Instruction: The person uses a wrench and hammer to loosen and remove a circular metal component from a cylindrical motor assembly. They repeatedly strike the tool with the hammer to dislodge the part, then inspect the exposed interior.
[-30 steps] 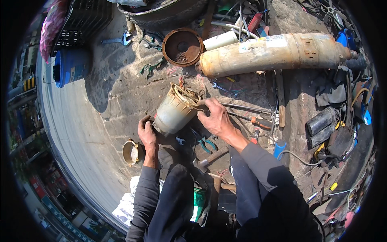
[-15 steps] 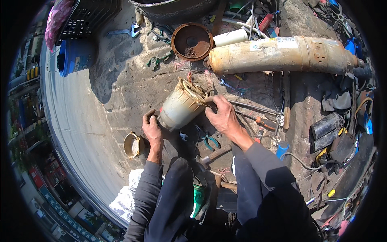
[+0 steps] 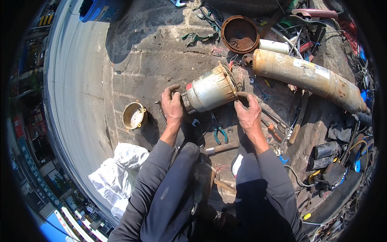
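Observation:
A worn metal motor housing (image 3: 209, 90), cylindrical with a ribbed flange at its right end, lies almost sideways between my hands. My left hand (image 3: 172, 107) is curled at the darker, narrower left end; its exact contact there is partly hidden. With thumb and fingers, my right hand (image 3: 249, 111) pinches the lower edge of the flange. Whether the housing rests on the ground or is held just above it, I cannot tell. Left of my left hand stands a round metal end cap (image 3: 134, 115) with small lugs. Teal-handled pliers (image 3: 220, 135) and a wooden-handled hammer (image 3: 221, 148) lie below the housing.
A long rusty pump cylinder (image 3: 306, 76) lies at the upper right, beside a rusty round bowl-like part (image 3: 240, 34) and a white tube (image 3: 274, 46). A blue bucket (image 3: 98, 11) stands at the upper left. White sheeting (image 3: 117, 173) lies by my left arm; tools and scrap crowd the right.
The housing has tipped from a slant to nearly level, its flange now toward the right. Both hands have turned with it. The whole view has also shifted and rotated.

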`<state>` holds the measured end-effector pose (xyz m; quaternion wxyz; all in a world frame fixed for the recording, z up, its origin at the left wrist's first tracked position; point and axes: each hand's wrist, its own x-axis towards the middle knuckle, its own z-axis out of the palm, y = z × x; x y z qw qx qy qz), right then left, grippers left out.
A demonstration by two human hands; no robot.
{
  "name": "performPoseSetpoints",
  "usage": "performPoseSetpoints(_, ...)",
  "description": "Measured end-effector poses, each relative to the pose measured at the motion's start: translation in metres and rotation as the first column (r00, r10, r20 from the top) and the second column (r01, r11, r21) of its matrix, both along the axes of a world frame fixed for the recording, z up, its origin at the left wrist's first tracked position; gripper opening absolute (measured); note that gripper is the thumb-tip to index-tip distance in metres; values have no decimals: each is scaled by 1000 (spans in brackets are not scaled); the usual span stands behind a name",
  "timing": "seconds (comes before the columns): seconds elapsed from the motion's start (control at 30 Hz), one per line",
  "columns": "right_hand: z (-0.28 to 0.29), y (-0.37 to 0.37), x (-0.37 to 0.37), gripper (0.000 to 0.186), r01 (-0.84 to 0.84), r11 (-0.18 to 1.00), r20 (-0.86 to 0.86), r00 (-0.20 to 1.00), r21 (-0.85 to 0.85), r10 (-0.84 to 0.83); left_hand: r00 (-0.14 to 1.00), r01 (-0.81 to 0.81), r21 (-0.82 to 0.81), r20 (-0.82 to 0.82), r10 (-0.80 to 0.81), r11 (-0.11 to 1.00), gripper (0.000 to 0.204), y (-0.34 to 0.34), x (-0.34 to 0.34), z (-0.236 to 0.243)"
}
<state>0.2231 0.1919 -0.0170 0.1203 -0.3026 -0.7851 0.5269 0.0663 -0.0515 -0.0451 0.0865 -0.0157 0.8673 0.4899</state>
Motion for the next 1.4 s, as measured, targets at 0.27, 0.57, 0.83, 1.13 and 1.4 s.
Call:
performPoseSetpoints(0.27, -13, -24, -1, 65, 198, 912, 214, 969, -359, -126, 983, 156, 102, 78, -164, 983, 31, -15, -19, 11)
performPoseSetpoints(0.57, -14, -39, -16, 83, 187, 730, 190, 979, -657, -79, 923, 367, 181, 55, -381, 913, 30, -30, -32, 13)
performPoseSetpoints(0.83, 4, -13, -86, 83, 27, 875, 137, 989, -483, 46, 971, 184, 247, 107, -215, 951, 30, -52, -16, -1)
performPoseSetpoints(1.13, -32, -9, -121, 101, -8, 936, 267, 958, -352, 108, 978, 114, 224, 145, -149, 968, 33, -62, -7, -9)
performPoseSetpoints(1.4, -13, -65, -64, 89, -211, 897, 286, 898, -388, 335, 951, 78, 346, 255, -174, 935, 43, -69, -4, -10)
